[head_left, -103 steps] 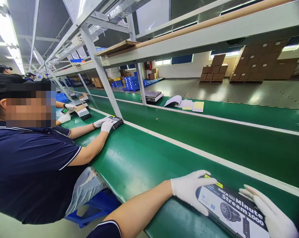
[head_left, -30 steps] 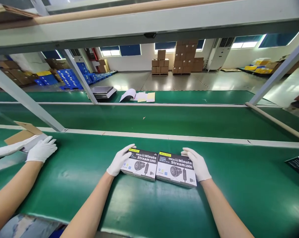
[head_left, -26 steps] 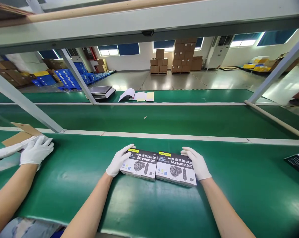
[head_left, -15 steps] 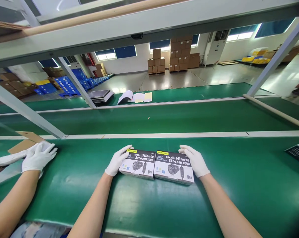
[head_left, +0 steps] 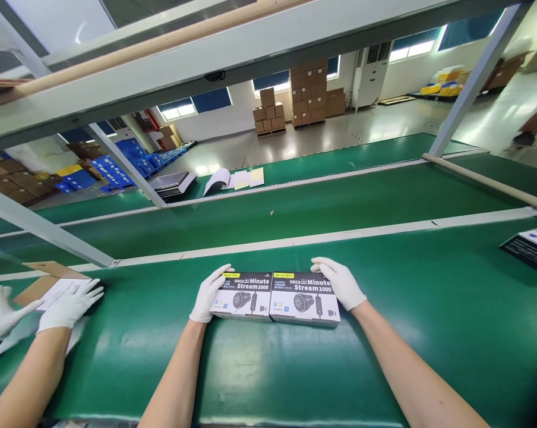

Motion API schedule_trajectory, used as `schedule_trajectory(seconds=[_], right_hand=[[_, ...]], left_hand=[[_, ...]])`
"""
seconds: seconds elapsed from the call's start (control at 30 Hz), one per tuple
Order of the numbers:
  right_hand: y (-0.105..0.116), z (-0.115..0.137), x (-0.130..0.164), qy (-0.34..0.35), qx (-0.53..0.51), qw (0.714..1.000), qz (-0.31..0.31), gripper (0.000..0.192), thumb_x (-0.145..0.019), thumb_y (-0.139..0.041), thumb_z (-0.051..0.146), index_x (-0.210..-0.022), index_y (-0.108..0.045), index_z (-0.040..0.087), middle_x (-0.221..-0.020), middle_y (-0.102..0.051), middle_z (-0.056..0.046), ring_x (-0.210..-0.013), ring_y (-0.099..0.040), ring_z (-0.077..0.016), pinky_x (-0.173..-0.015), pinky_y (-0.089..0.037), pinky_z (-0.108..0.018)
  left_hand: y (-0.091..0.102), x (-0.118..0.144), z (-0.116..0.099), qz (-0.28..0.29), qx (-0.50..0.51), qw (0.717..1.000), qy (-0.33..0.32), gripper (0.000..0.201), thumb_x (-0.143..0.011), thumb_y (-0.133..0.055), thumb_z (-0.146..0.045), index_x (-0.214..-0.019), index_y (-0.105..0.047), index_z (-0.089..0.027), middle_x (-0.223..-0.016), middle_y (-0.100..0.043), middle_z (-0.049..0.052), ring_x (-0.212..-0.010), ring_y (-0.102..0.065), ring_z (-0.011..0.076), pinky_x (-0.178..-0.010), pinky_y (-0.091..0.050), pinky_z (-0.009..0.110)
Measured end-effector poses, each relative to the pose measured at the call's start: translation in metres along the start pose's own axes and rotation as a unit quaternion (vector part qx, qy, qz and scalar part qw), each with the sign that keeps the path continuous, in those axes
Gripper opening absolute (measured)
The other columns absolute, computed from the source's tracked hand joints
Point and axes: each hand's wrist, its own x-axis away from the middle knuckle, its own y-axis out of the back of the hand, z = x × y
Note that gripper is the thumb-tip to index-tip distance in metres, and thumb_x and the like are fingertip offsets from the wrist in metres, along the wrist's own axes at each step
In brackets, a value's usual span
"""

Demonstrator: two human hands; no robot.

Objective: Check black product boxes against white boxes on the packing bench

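Observation:
Two black-and-white product boxes printed "ORCA Minute Stream 1000" lie flat side by side, their inner ends touching. My left hand (head_left: pixel 207 295), in a white glove, clasps the outer end of the left box (head_left: pixel 242 300), with the thumb hidden. At the other end, my white-gloved right hand (head_left: pixel 341 284) grips the right box (head_left: pixel 304 303) along its right side. Each lid shows a picture of a round fan-like device and a yellow label. Both boxes rest on the green work surface (head_left: pixel 259 368).
At the left, a co-worker's gloved hands (head_left: pixel 68 306) are over a white item beside a brown cardboard piece (head_left: pixel 37 289). Another dark box (head_left: pixel 533 246) lies at the right edge. Slanted metal posts (head_left: pixel 50 226) and an overhead beam (head_left: pixel 161 65) frame the bench. Papers (head_left: pixel 239 179) lie farther back.
The view has tilted and shifted a little. Both boxes now line up more evenly end to end between my hands. The co-worker's left hand has lifted away from the other hand.

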Motion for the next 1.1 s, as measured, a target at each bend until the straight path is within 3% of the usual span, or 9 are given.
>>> schedule_trajectory(seconds=[0.23, 0.47, 0.63, 0.77, 0.87, 0.97, 1.1], right_hand=[[-0.001, -0.001, 0.001, 0.004, -0.026, 1.0, -0.016, 0.038, -0.094, -0.051, 0.045, -0.115, -0.068, 0.018, -0.106, -0.068, -0.006, -0.098, -0.062, -0.0238, -0.084, -0.046, -0.034], [-0.006, -0.001, -0.003, 0.008, -0.054, 0.998, -0.045, 0.044, -0.092, -0.052, 0.049, -0.115, -0.066, 0.014, -0.106, -0.068, -0.011, -0.1, -0.063, -0.0246, -0.088, -0.048, -0.036], [0.015, 0.0, 0.017, -0.022, -0.059, 0.998, -0.018, 0.048, -0.096, -0.054, 0.052, -0.13, -0.058, 0.018, -0.126, -0.061, -0.01, -0.115, -0.059, -0.0233, -0.103, -0.045, -0.037], [0.034, -0.001, 0.06, -0.009, -0.075, 0.997, 0.021, 0.063, -0.099, -0.053, 0.055, -0.151, -0.034, 0.024, -0.155, -0.032, -0.008, -0.142, -0.034, -0.0201, -0.121, -0.026, -0.036], [0.039, 0.001, 0.084, 0.006, 0.009, 0.997, 0.07, 0.085, -0.091, -0.061, 0.059, -0.159, -0.017, 0.031, -0.162, -0.011, -0.004, -0.149, -0.014, -0.0245, -0.123, -0.016, -0.045], [0.036, 0.009, 0.092, 0.017, 0.109, 0.989, 0.099, 0.105, -0.08, -0.076, 0.047, -0.16, -0.008, 0.035, -0.163, -0.004, -0.001, -0.15, -0.006, -0.0264, -0.123, -0.01, -0.048], [0.031, 0.021, 0.091, 0.008, 0.184, 0.976, 0.12, 0.115, -0.072, -0.075, 0.022, -0.16, -0.002, 0.037, -0.163, 0.001, 0.003, -0.15, -0.004, -0.0227, -0.124, -0.011, -0.042]], left_hand=[[0.0, 0.002, -0.002, 0.017, 0.007, 1.0, 0.003, 0.056, -0.09, -0.062, -0.048, -0.136, -0.056, -0.016, -0.137, -0.054, 0.009, -0.117, -0.057, 0.0227, -0.095, -0.047, 0.025], [0.004, -0.001, -0.002, 0.028, 0.005, 0.999, 0.015, 0.062, -0.089, -0.062, -0.052, -0.14, -0.052, -0.019, -0.141, -0.051, 0.01, -0.117, -0.057, 0.0263, -0.09, -0.052, 0.029], [0.018, 0.0, -0.005, 0.037, -0.065, 0.997, 0.031, 0.064, -0.089, -0.061, -0.055, -0.144, -0.048, -0.025, -0.146, -0.047, 0.006, -0.128, -0.051, 0.0258, -0.107, -0.045, 0.035], [0.033, 0.015, -0.007, 0.147, -0.055, 0.987, 0.017, 0.072, -0.093, -0.058, -0.05, -0.155, -0.029, -0.031, -0.157, -0.031, 0.002, -0.14, -0.039, 0.0237, -0.117, -0.034, 0.036], [0.039, 0.025, -0.008, 0.215, -0.084, 0.973, 0.001, 0.08, -0.092, -0.062, -0.045, -0.158, -0.019, -0.035, -0.16, -0.023, 0.0, -0.145, -0.031, 0.0232, -0.121, -0.027, 0.037], [0.039, 0.028, -0.012, 0.232, -0.079, 0.969, 0.006, 0.084, -0.089, -0.065, -0.042, -0.158, -0.017, -0.037, -0.161, -0.02, 0.0, -0.146, -0.029, 0.0239, -0.12, -0.028, 0.038], [0.037, 0.031, -0.022, 0.299, -0.021, 0.954, 0.029, 0.102, -0.083, -0.074, -0.035, -0.159, -0.007, -0.037, -0.161, -0.019, 0.004, -0.144, -0.032, 0.0261, -0.119, -0.029, 0.041]])
